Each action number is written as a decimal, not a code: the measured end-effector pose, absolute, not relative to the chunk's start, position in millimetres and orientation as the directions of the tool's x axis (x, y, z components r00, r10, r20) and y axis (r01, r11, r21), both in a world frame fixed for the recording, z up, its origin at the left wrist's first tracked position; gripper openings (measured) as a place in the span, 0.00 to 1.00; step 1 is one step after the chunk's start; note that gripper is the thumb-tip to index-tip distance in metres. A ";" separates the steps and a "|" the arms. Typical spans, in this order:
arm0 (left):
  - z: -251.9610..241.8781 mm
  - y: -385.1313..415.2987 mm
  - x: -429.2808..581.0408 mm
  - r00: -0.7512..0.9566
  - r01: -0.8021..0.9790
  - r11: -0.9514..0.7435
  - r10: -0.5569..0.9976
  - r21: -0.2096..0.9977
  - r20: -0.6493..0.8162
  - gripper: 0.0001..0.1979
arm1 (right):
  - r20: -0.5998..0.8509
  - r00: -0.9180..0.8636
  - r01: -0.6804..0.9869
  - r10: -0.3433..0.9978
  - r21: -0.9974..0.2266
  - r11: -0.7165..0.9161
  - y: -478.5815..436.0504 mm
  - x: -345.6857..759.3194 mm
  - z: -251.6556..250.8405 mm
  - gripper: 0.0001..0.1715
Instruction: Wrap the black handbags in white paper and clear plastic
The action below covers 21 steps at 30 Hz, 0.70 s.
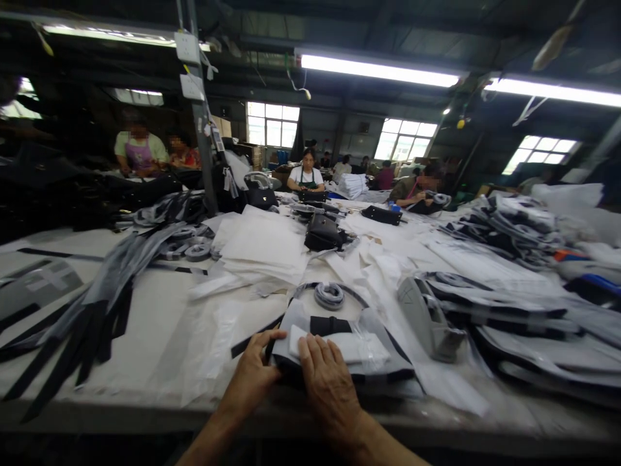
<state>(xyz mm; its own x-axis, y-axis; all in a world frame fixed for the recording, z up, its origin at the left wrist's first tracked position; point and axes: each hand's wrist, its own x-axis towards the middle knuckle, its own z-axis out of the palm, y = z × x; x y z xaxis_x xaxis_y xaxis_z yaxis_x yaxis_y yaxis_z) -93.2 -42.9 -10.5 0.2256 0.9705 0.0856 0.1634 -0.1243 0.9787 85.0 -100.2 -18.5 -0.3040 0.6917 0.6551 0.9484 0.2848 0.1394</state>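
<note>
a: what're the hands up to rn?
b: left hand [255, 362] is curled at the left edge of the grey-and-black bag [334, 325], thumb n index spread either side of it. cant tell if it's actually gripping tho. right hand [330, 378] is open, fingers laid flat on the white packet [363, 347] on top of the bag.
a: k, n where's the bag?
b: near edge of the surface [145, 343], right in front of the person. coiled strap [329, 296] sits just past it, inside the curve of the handle.
a: anything else close by?
b: grey tape dispenser [427, 317] to the right, then a stack of wrapped bags [528, 349]. white sheets [262, 239] further back, bunch of dark straps [111, 285] off left. co-worker in a white top [306, 178] across the way btw.
</note>
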 end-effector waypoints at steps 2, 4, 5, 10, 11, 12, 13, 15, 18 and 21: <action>-13.5 -46.2 -97.4 0.227 0.296 -0.254 0.955 0.921 0.190 0.27 | 0.668 -0.328 0.939 0.668 0.156 0.306 -98.0 86.7 -15.0 0.23; -10.9 -55.2 -102.1 0.307 0.494 -0.495 0.868 0.715 0.389 0.30 | 0.673 -0.333 0.935 0.660 0.145 0.323 -96.1 87.2 -11.1 0.20; -7.1 -61.2 -103.6 0.337 0.589 -0.596 0.795 0.546 0.504 0.33 | 0.674 -0.329 0.935 0.662 0.135 0.327 -95.1 86.9 -9.5 0.20; 16.7 -77.6 -89.4 0.601 0.640 -0.748 0.344 -0.176 0.721 0.30 | 0.682 -0.309 0.938 0.663 0.103 0.332 -85.6 83.1 -9.6 0.18; 18.4 -74.6 -84.1 0.625 0.611 -0.755 0.277 -0.237 0.730 0.29 | 0.688 -0.313 0.935 0.655 0.100 0.341 -82.8 83.1 -10.5 0.18; 19.0 -69.7 -79.5 0.646 0.586 -0.756 0.220 -0.290 0.731 0.28 | 0.692 -0.317 0.931 0.648 0.096 0.353 -79.9 83.5 -11.0 0.18; 18.6 -63.9 -75.9 0.656 0.569 -0.754 0.174 -0.329 0.734 0.28 | 0.694 -0.323 0.926 0.643 0.091 0.366 -77.1 84.4 -10.7 0.18; 16.5 -52.7 -73.0 0.669 0.545 -0.752 0.125 -0.370 0.732 0.30 | 0.684 -0.333 0.918 0.649 0.077 0.390 -73.3 87.2 -6.3 0.14; 12.6 -45.3 -78.6 0.663 0.533 -0.782 0.150 -0.322 0.733 0.32 | 0.645 -0.374 0.883 0.667 0.028 0.468 -77.4 94.6 13.5 0.09; 4.9 -45.7 -93.7 0.628 0.574 -0.790 0.254 -0.217 0.736 0.35 | 0.687 -0.406 0.798 0.603 -0.055 0.601 -96.4 117.2 45.2 0.16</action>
